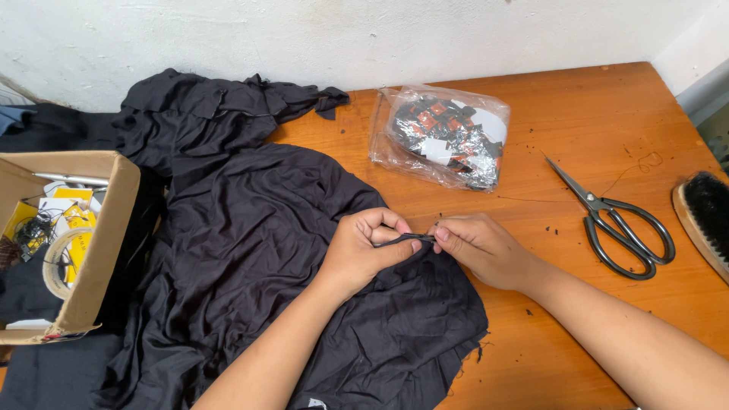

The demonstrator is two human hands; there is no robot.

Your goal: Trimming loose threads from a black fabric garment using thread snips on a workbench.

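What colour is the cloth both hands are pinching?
Black, wrinkled cloth, seen clearly in the head view.

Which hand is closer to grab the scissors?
Probably the right hand. The scissors lie on the table's right side, just beyond it. The left hand pinches the black cloth farther away.

Both hands' fingers (395, 228) pinch black fabric (258, 243) beside scissors (619, 224).

Scissors (623, 228), brush (705, 216), plastic bag (444, 137) on table (592, 114); cardboard box (99, 250) left.
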